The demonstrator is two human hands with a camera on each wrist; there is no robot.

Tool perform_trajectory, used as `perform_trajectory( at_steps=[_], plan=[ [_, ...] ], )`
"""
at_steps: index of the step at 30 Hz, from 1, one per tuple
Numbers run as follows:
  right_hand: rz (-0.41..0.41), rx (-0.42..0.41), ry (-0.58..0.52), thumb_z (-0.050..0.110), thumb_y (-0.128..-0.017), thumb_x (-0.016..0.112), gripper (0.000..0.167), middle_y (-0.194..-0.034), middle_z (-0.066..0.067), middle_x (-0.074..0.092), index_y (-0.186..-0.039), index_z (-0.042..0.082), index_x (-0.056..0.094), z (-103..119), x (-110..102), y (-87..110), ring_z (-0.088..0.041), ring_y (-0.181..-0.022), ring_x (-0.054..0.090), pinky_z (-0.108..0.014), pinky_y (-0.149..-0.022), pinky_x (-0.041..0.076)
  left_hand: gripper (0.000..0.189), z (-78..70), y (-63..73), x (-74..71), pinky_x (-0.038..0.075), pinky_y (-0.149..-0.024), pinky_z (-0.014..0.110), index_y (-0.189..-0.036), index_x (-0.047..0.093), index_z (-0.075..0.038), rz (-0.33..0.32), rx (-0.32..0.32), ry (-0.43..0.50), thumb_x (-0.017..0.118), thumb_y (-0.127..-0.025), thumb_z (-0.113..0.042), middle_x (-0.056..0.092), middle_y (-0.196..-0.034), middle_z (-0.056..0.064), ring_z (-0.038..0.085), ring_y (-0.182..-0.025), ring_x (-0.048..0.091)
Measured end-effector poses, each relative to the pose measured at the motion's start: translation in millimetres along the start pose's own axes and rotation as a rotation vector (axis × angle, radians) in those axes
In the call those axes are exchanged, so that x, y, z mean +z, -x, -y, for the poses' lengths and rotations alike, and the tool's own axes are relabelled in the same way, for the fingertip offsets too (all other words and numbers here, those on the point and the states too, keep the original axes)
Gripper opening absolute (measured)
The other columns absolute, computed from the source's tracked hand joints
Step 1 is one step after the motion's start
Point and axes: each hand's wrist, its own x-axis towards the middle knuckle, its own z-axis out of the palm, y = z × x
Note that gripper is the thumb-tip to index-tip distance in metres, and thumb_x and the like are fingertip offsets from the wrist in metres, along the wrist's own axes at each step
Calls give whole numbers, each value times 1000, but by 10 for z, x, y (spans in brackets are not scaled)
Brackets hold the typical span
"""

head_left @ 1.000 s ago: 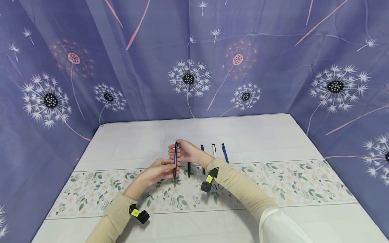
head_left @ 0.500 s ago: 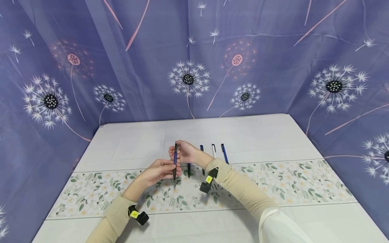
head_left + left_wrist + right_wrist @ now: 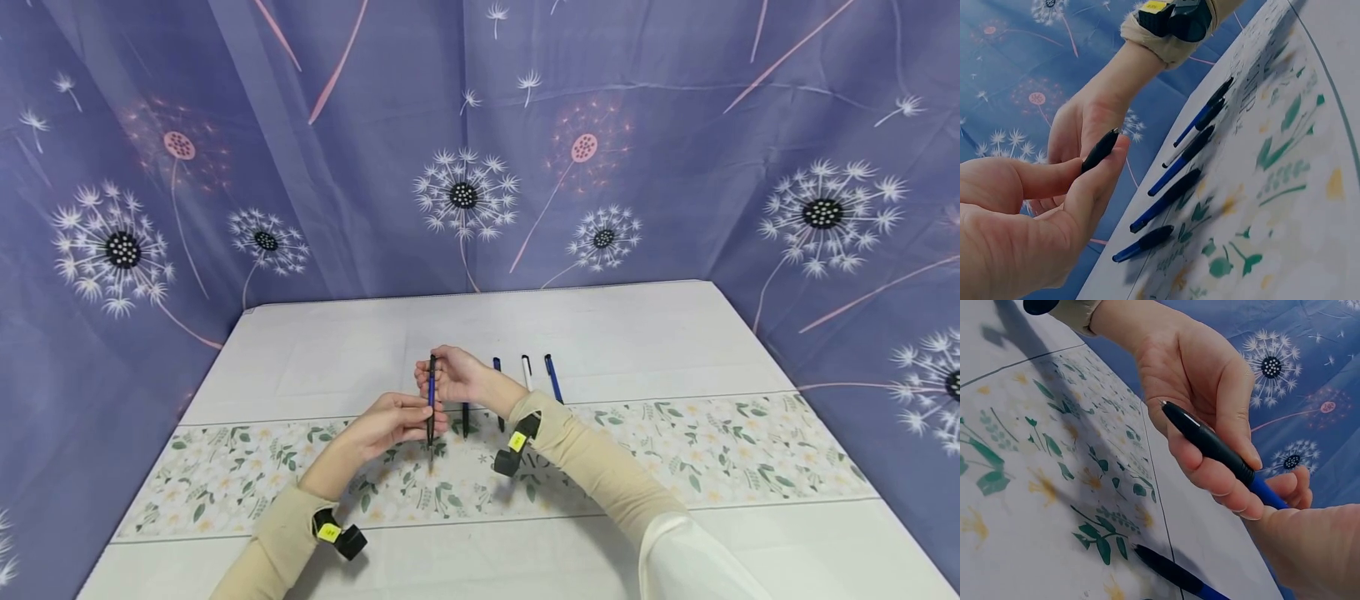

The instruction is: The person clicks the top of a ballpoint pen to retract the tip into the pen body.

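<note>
A blue ballpoint pen (image 3: 432, 385) with a black grip is held above the table, its metal tip pointing toward the wearer. My left hand (image 3: 393, 421) pinches its black grip (image 3: 1210, 444) between thumb and fingers. At the other end, my right hand (image 3: 465, 377) holds the pen's top, its fingers curled there. In the left wrist view the right hand (image 3: 1088, 119) hides most of the barrel behind the left fingers. The small tip (image 3: 1163, 402) shows out of the grip in the right wrist view.
Several more pens lie in a row on the table: a blue pen (image 3: 553, 379), a white one (image 3: 527, 371), a dark blue one (image 3: 497, 371) and others partly behind the hands. The white cloth (image 3: 337, 342) has a floral band (image 3: 712, 458). A purple curtain (image 3: 360, 183) surrounds the table.
Both hands stay almost where they were, still on the same pen. The pen's top end and the right fingers sit slightly lower in the head view.
</note>
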Motion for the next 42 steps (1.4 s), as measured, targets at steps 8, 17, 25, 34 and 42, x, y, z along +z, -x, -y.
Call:
perform_trajectory(
  at_steps=[8,17,25,34,42],
  plan=[
    [4,10,-37,25,-104,22,42,-69,0,49,-79,6,50,8,41,11,-10,-62,40,-20,-60,35,43,-53,20,74,58,-84,24,-127,40,29,-45,-19,-19,50,-98,-2,73,-90,0,10,-89,72],
    [24,21,-36,21,-102,20,42,-65,1,46,-75,8,48,28,52,13,-9,-57,36,-20,-59,31,44,-80,25,118,58,-80,22,-127,38,30,-75,-29,-12,50,-98,-1,73,-87,-1,9,-86,72],
    [23,34,-27,22,-102,21,42,-63,3,44,-72,9,48,30,46,21,-8,-57,35,-20,-58,31,41,-49,-11,110,59,-80,23,-125,42,28,-81,-32,-10,51,-98,-1,73,-87,0,11,-86,72],
    [8,25,-8,22,-102,21,40,-64,3,42,-72,10,45,7,80,-2,-8,-57,34,-20,-58,31,42,-35,2,73,59,-82,24,-127,38,29,-78,-41,-8,49,-99,0,72,-88,0,10,-86,71],
    [-19,15,13,23,-104,20,39,-62,5,35,-71,12,40,-8,116,-65,-7,-55,30,-19,-56,28,46,-31,20,25,58,-83,22,-130,36,28,-76,-32,16,50,-98,-2,73,-90,-1,9,-88,71]
  ],
)
